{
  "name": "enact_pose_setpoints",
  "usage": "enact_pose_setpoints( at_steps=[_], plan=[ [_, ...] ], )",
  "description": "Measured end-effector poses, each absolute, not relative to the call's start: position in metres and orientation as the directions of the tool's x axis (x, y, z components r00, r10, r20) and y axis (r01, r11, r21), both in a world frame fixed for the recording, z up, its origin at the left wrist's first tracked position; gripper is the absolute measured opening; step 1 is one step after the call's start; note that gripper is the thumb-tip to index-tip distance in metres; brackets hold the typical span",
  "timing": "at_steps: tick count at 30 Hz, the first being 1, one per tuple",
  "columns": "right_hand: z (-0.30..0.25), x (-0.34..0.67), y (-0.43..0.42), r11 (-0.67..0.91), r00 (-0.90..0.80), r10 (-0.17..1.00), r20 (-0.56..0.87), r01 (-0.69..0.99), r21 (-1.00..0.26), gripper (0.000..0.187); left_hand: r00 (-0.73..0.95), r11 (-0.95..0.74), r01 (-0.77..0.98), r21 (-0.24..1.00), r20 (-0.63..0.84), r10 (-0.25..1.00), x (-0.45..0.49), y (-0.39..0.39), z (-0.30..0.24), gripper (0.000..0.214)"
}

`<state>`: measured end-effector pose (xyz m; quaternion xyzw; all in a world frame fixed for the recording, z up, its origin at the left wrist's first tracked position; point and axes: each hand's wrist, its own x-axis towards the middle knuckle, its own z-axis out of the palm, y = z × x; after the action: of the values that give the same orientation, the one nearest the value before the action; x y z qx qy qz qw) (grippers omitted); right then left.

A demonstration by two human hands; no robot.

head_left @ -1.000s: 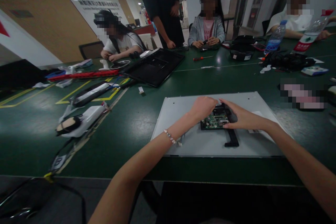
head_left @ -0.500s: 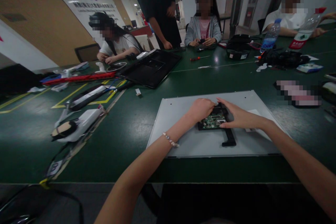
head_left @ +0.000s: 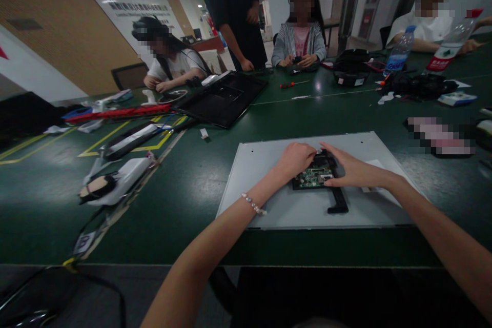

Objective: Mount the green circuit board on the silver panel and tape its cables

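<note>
A grey metal panel (head_left: 269, 200) lies flat on the green table in front of me. On it sits a small green circuit board (head_left: 313, 177) with a black flat strip (head_left: 338, 201) running toward me. My left hand (head_left: 296, 158) is curled, fingers closed on the board's far left corner. My right hand (head_left: 346, 166) lies over the board's right side, fingers pressed together against it. What the fingertips pinch at the board's far edge is hidden.
A black monitor shell (head_left: 223, 97) lies beyond the panel. White and black parts (head_left: 115, 179) and cables sit to the left. A red screwdriver (head_left: 288, 84), water bottles (head_left: 400, 54) and black gear (head_left: 351, 74) are further off. Several other people sit or stand across the table.
Both hands stay on the circuit board with only slight shifts. My head moved a little, so the scene shifted slightly.
</note>
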<state>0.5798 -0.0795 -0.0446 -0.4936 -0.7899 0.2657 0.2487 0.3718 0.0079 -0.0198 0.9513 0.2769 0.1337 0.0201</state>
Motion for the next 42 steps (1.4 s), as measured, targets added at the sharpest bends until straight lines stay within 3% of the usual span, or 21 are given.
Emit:
enact_pose_setpoints(
  at_steps=[23, 36, 42],
  plan=[
    [-0.041, 0.577, -0.083, 0.399, -0.384, 0.907, 0.175, 0.642, -0.655, 0.107, 0.825, -0.861, 0.446, 0.242, 0.262, 0.501, 0.371, 0.014, -0.027, 0.023],
    [-0.038, 0.577, -0.084, 0.398, -0.405, 0.902, 0.150, 0.644, -0.654, 0.107, 0.794, -0.834, 0.461, 0.301, 0.278, 0.540, 0.370, 0.011, -0.017, 0.027],
    [-0.038, 0.578, -0.083, 0.389, -0.394, 0.906, 0.154, 0.631, -0.671, 0.098, 0.719, -0.772, 0.538, 0.339, 0.294, 0.630, 0.350, 0.036, 0.010, 0.027]
  ],
)
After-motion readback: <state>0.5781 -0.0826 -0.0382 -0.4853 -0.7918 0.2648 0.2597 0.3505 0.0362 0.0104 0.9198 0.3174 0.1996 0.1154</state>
